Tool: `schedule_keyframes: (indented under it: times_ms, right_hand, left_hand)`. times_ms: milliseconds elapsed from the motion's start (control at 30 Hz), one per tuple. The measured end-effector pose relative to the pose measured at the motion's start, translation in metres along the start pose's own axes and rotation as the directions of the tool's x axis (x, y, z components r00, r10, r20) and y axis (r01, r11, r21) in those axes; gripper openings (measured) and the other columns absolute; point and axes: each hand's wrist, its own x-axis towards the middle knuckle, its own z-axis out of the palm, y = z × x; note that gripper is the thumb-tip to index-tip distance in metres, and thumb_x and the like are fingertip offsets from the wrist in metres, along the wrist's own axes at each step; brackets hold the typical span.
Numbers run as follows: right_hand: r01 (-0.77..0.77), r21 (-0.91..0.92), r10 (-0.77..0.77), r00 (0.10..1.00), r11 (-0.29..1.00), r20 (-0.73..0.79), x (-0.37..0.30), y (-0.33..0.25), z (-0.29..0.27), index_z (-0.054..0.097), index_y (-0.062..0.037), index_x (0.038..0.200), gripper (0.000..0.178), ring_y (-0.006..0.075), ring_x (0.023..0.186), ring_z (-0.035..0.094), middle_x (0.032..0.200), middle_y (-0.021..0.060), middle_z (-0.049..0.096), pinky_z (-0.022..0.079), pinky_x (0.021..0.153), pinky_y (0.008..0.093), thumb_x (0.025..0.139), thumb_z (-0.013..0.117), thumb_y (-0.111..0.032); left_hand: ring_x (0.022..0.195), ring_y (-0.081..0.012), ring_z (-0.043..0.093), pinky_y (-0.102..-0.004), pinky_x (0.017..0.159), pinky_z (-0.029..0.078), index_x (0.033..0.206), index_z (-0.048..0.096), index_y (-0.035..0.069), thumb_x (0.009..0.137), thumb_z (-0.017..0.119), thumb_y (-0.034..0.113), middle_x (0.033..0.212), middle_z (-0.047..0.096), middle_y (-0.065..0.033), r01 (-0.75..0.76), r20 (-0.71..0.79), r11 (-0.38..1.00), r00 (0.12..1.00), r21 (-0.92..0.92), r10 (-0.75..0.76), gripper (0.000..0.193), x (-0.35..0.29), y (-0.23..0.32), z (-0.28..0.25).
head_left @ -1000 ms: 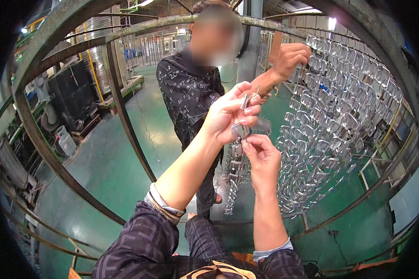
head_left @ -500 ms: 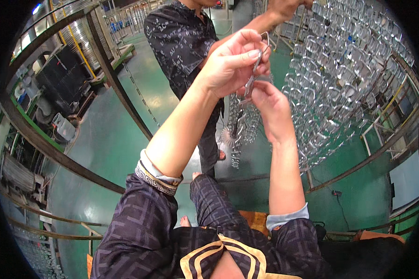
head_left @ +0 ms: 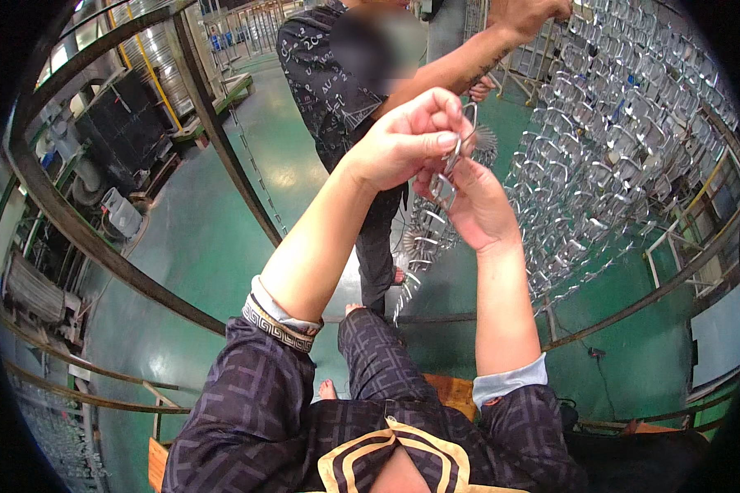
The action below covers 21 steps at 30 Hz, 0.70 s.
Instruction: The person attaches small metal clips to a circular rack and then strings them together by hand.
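Presently my left grip [head_left: 415, 144] pinches a wire loop [head_left: 457, 151]; just below, my right grip [head_left: 485, 205] is closed on a metal link [head_left: 445, 199]. Metal pieces [head_left: 608, 152] hang right of both.

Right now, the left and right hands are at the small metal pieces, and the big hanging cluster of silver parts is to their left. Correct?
No, wrong side: in the head view, the big hanging cluster of silver parts is to the right of the left hand and right hand, both at the small metal pieces.
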Motion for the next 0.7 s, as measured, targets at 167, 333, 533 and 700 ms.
schedule_keyframes:
  times_ms: [167, 333, 533, 700]
  right_hand:
    - [0.045, -0.041, -0.044, 0.999, 0.998, 0.022, -0.001, -0.001, 0.003, 0.061, -0.0034, 0.104, 0.032, 0.0195, 0.09, 0.058, 0.095, 0.0056, 0.062, 0.047, 0.084, 0.0374, 0.084, 0.066, -0.028]
    - [0.017, 0.051, -0.018, 1.0, 0.999, 0.015, -0.005, 0.01, -0.004, 0.061, -0.0028, 0.101, 0.035, 0.0224, 0.089, 0.06, 0.094, 0.0062, 0.062, 0.047, 0.086, 0.0408, 0.084, 0.064, -0.033]
    - [-0.053, 0.104, 0.046, 0.996, 0.993, 0.071, -0.01, 0.023, -0.02, 0.062, -0.0034, 0.1, 0.044, 0.0283, 0.091, 0.062, 0.09, 0.0091, 0.064, 0.046, 0.089, 0.0468, 0.082, 0.063, -0.044]
    - [-0.166, 0.227, 0.144, 0.983, 0.96, 0.112, -0.015, 0.047, -0.034, 0.059, -0.0025, 0.109, 0.049, 0.0216, 0.092, 0.061, 0.096, 0.0069, 0.063, 0.046, 0.084, 0.0385, 0.08, 0.066, -0.042]
  left_hand:
    - [0.057, -0.0098, 0.052, -0.0195, 0.043, 0.043, 0.102, 0.043, 0.009, 0.085, 0.06, 0.008, 0.089, 0.058, -0.0083, 0.125, -0.053, 0.992, 0.991, 0.025, -0.124, 0.024, -0.011, 0.006, -0.003]
    - [0.06, -0.0082, 0.053, -0.0194, 0.048, 0.042, 0.107, 0.042, 0.007, 0.084, 0.062, 0.004, 0.088, 0.061, -0.0065, 0.134, -0.117, 0.989, 0.985, 0.059, -0.126, 0.031, -0.018, -0.001, -0.004]
    - [0.064, -0.0088, 0.056, -0.0198, 0.052, 0.044, 0.113, 0.037, 0.006, 0.084, 0.061, 0.003, 0.087, 0.061, -0.0067, 0.196, -0.125, 0.96, 0.977, 0.201, -0.173, 0.037, -0.033, -0.003, -0.005]
    - [0.069, -0.0105, 0.056, -0.0213, 0.056, 0.046, 0.13, 0.03, 0.0, 0.084, 0.06, 0.0, 0.088, 0.06, -0.0079, 0.207, -0.135, 0.92, 0.976, 0.332, -0.171, 0.055, -0.053, -0.005, -0.005]
